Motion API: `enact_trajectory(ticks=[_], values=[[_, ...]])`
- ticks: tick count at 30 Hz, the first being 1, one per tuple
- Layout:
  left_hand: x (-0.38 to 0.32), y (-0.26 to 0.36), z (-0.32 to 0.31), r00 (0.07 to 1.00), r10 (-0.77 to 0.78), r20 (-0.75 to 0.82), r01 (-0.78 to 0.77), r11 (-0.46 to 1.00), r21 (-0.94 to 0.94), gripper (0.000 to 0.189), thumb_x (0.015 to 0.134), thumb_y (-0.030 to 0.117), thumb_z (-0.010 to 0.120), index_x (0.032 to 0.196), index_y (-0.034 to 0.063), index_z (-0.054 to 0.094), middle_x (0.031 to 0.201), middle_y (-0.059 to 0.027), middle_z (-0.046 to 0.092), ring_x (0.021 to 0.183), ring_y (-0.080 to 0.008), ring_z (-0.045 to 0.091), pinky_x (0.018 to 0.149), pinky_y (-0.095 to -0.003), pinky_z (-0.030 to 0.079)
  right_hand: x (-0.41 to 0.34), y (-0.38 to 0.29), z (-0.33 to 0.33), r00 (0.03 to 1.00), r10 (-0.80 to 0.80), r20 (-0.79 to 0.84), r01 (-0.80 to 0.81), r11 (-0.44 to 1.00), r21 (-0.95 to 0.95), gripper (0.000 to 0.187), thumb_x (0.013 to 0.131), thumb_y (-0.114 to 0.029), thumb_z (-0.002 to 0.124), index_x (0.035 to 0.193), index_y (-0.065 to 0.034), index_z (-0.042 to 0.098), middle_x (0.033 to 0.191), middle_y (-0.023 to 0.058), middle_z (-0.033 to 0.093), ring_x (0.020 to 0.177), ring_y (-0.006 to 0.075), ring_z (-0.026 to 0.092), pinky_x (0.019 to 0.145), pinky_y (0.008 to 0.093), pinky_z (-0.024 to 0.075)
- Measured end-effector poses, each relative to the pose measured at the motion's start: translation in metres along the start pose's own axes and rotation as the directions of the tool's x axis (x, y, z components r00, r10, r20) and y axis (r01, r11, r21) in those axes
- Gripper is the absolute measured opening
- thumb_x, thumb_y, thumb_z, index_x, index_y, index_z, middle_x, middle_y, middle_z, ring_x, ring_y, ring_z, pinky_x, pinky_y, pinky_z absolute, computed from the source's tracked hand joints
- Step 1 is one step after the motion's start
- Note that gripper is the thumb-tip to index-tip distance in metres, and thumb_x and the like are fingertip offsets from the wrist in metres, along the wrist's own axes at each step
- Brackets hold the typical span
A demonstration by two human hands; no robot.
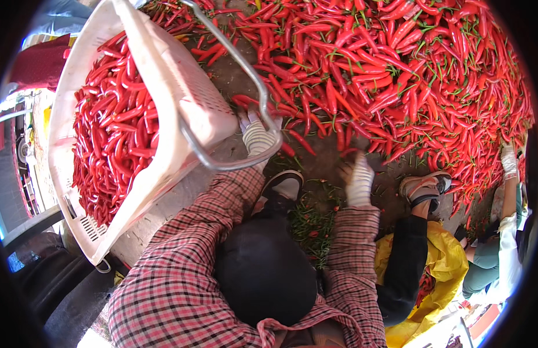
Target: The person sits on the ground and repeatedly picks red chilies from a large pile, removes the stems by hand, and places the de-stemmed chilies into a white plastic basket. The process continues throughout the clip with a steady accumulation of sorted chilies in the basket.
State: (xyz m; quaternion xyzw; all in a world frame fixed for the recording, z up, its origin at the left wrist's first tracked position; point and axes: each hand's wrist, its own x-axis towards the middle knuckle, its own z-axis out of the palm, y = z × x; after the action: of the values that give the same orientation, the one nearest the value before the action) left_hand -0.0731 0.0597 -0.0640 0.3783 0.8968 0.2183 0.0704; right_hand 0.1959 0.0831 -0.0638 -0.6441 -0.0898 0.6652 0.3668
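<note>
My left hand (256,135), in a striped glove, is at the near edge of the red chili peppers (382,82), partly behind the metal handle (251,164) of a white plastic crate (195,95). Its fingertips are close to a few chilies, and whether it grips one is unclear. My right hand (358,180), gloved the same way, is blurred over the dirty floor, just below a loose chili (349,152). I cannot tell if anything is in its fingers. Between my legs lie green stems (317,217) with red bits among them.
The crate on the left is tilted in view and holds many chilies (117,126). A yellow sack (443,256) with chilies inside sits beside my right leg. At far right a co-worker's gloved hand (509,161) touches the pile. Another person's dark trousers (73,287) show lower left.
</note>
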Motion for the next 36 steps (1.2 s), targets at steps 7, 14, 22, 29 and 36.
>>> enact_trajectory(ticks=[7,14,22,29,36], values=[[0.019,0.114,0.06,0.9,-0.311,0.306,0.431,0.526,-0.733,0.086,0.07,0.019,0.075,0.138,0.0027,0.025,0.134,-0.0162,0.037,0.121,-0.0262,0.037,0.102,-0.0342,0.032,0.029,-0.002,0.115,0.935,0.032,0.352,-0.215,0.842,0.494,0.041,0.087,-0.045,0.049,0.118,-0.0176,0.053,0.12,0.0064,0.053,0.116,0.0262,0.045,0.103,0.046,0.0308],[-0.002,0.203,0.013,0.803,0.111,0.585,0.595,-0.124,-0.794,0.079,0.073,0.021,0.074,0.137,0.0086,0.029,0.13,-0.0146,0.04,0.117,-0.0242,0.039,0.097,-0.0347,0.035,-0.032,-0.111,0.094,0.964,-0.206,0.17,0.086,0.84,0.536,0.038,0.083,-0.037,0.059,0.109,-0.0102,0.056,0.099,0.0076,0.062,0.08,0.0195,0.058,0.068,0.0303,0.0492],[0.021,0.275,-0.07,0.683,0.671,0.29,0.207,0.204,-0.957,0.073,0.068,0.028,0.073,0.129,0.0057,0.04,0.119,-0.0193,0.054,0.109,-0.0292,0.052,0.091,-0.0371,0.041,-0.057,-0.286,0.033,0.811,-0.565,0.153,0.491,0.799,0.347,0.053,0.083,-0.036,0.059,0.122,-0.0044,0.043,0.124,0.0172,0.047,0.112,0.0354,0.046,0.089,0.0493,0.0437],[0.026,0.101,-0.019,0.857,0.326,0.399,0.207,0.492,-0.845,0.059,0.073,0.026,0.071,0.123,0.0045,0.048,0.115,-0.0146,0.055,0.11,-0.0226,0.05,0.093,-0.035,0.041,-0.044,-0.071,-0.017,0.919,-0.381,0.1,0.393,0.907,-0.151,0.02,0.09,-0.022,0.052,0.098,-0.004,0.057,0.084,0.004,0.059,0.067,0.0142,0.055,0.055,0.0262,0.0481],[0.016,0.034,0.019,0.99,0.112,0.085,-0.097,0.982,-0.165,0.071,0.07,0.036,0.071,0.129,0.0085,0.041,0.13,-0.0233,0.037,0.116,-0.0389,0.041,0.097,-0.0419,0.037,-0.02,0.036,0.089,0.983,0.18,0.041,-0.185,0.949,0.254,0.055,0.085,-0.045,0.053,0.124,-0.0072,0.045,0.113,0.016,0.056,0.115,0.037,0.047,0.088,0.0497,0.0413]])
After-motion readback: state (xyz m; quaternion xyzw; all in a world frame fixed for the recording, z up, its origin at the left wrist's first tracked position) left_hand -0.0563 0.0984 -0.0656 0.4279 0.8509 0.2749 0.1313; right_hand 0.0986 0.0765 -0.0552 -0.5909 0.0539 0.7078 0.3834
